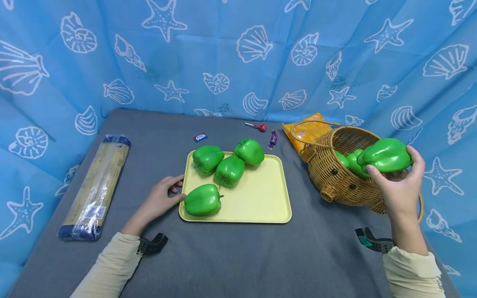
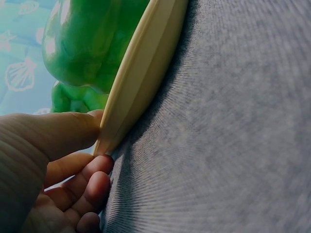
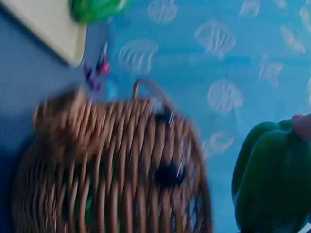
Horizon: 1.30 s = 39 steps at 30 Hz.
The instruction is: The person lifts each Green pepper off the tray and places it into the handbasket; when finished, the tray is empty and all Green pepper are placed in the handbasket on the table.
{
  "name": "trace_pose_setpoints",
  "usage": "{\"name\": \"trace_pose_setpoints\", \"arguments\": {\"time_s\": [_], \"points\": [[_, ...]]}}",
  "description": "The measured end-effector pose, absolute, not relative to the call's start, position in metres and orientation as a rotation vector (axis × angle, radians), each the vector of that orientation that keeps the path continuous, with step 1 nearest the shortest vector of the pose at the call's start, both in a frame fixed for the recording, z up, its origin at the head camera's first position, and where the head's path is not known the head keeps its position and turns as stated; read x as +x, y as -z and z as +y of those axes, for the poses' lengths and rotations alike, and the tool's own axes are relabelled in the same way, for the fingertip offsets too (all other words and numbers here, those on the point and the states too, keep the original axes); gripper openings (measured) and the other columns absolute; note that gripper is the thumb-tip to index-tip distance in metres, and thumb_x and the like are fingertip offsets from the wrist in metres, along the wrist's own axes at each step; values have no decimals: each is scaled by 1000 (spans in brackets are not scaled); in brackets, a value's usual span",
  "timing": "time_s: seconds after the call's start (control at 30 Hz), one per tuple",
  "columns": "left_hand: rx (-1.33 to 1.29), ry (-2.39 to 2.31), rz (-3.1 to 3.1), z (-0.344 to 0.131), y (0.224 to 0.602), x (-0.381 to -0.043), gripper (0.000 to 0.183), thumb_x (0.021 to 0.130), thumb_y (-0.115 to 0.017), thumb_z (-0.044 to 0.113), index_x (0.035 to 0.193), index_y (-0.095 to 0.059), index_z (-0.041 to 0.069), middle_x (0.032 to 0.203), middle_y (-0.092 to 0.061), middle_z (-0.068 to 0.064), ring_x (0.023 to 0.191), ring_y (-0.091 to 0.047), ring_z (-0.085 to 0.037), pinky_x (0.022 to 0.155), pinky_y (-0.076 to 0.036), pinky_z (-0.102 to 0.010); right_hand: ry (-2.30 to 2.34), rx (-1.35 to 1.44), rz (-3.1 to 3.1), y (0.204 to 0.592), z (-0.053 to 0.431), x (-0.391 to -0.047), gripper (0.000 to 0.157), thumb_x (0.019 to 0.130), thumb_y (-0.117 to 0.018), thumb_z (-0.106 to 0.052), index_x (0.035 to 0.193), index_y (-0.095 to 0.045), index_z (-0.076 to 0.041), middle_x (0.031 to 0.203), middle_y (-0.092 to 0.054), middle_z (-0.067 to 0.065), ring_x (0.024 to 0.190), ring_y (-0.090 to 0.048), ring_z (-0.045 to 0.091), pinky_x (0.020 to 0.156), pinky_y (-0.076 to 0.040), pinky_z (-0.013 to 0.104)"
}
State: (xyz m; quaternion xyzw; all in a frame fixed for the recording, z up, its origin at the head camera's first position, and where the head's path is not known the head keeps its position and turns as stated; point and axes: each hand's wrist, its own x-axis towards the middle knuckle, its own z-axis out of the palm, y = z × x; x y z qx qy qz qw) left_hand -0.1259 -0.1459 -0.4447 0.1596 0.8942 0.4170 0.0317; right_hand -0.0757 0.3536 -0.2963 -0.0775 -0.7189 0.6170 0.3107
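Note:
My right hand (image 1: 404, 194) grips a green bell pepper (image 1: 386, 155) over the mouth of a wicker basket (image 1: 335, 182) shaped like a pig. Inside the basket, more green peppers (image 1: 353, 159) show beneath the held one. In the right wrist view the held pepper (image 3: 272, 179) is beside the basket's woven wall (image 3: 126, 170). My left hand (image 1: 164, 196) pinches the left rim of a pale yellow tray (image 1: 261, 198), thumb (image 2: 73, 131) on the rim and the other fingers curled at its outer side. Several green bell peppers (image 1: 203, 200) lie on the tray's left half.
A bag of dry noodles (image 1: 97, 186) lies at the left. Behind the tray are a small blue-wrapped sweet (image 1: 200, 137), a red lollipop (image 1: 257, 126) and a purple-wrapped candy (image 1: 273, 139). An orange packet (image 1: 307, 130) leans behind the basket. A blue curtain (image 1: 208, 54) surrounds the grey table.

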Motion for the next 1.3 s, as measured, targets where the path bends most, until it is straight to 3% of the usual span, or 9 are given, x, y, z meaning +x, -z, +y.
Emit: {"name": "trace_pose_setpoints", "arguments": {"time_s": [0.23, 0.43, 0.53, 0.73, 0.93, 1.1, 1.3], "points": [[502, -1264, 2756, -147, 449, -127, 58, 79, -67, 17, 131, -43, 5, 100, -54, -3, 80, -48, -13, 72, -39, -33, -1528, -603, -2123, 300, 385, -79, 85, 75, -69, -9, 137, -16, -32, 133, -22, -4, 124, -28, 15, 92, -33, 16], [490, -1266, 2750, -146, 449, -127, 58, 79, -67, 18, 131, -44, 6, 101, -54, -2, 81, -47, -13, 72, -38, -34, -1214, -711, -2345, 306, 395, -84, 82, 76, -68, -21, 139, -15, -32, 139, -11, -3, 119, -26, 10, 96, -29, 28], [492, -1255, 2763, -145, 449, -127, 59, 79, -67, 18, 131, -44, 6, 100, -54, -2, 80, -48, -13, 72, -38, -33, -1103, -741, -2428, 309, 395, -86, 82, 76, -67, -28, 139, -15, -34, 139, -10, 1, 119, -25, 14, 96, -27, 35], [494, -1268, 2761, -145, 450, -128, 59, 79, -67, 19, 131, -44, 7, 101, -54, -2, 81, -48, -13, 72, -39, -33, -1061, -716, -2467, 311, 392, -84, 79, 77, -66, -28, 138, -16, -34, 137, -10, 5, 119, -24, 21, 93, -28, 36], [496, -1278, 2752, -146, 449, -128, 59, 79, -67, 18, 131, -44, 6, 101, -54, -3, 81, -48, -13, 72, -39, -33, -1139, -640, -2431, 311, 391, -82, 78, 79, -63, -26, 139, -14, -32, 142, -3, 4, 131, -7, 22, 104, -12, 47], [492, -1284, 2746, -146, 447, -127, 58, 79, -67, 17, 131, -44, 5, 101, -54, -3, 81, -48, -14, 72, -39, -34, -1167, -647, -2412, 307, 389, -82, 76, 80, -63, -26, 138, -15, -34, 141, -5, -1, 129, -9, 18, 104, -14, 42], [485, -1275, 2753, -147, 445, -126, 58, 79, -67, 17, 131, -44, 5, 101, -54, -4, 81, -48, -14, 72, -39, -34, -1224, -520, -2358, 301, 377, -83, 74, 80, -63, -19, 138, -18, -30, 141, -8, -3, 129, -12, 12, 106, -15, 28]]}}
